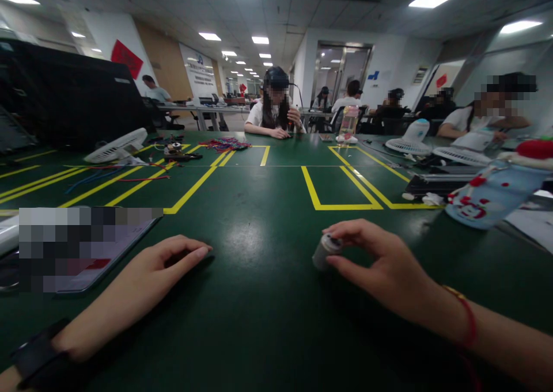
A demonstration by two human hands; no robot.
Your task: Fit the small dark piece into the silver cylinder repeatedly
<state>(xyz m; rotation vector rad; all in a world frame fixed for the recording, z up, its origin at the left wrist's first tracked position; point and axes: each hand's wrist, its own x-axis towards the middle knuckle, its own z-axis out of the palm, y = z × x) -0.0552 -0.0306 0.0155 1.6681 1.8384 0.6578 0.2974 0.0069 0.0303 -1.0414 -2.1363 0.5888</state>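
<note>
My right hand [371,259] has its thumb and fingers around a small grey cylinder [322,254] with a pale rim and a dark top. The cylinder leans slightly, at or just over the green tabletop [259,305]; whether it touches, I cannot tell. On the left, my left hand [168,262] rests on the table, thumb and forefinger tips together, and nothing shows between them. A tablet or phone-like flat panel [125,254], partly blurred out, lies beside my left forearm.
Yellow tape [345,207] marks boxes on the table. A blue cartoon-print container [479,202] and white fans [408,144] stand at right. Tangled wires [222,143], another fan [116,145] and a large black case [69,98] lie left. A person [274,107] sits opposite.
</note>
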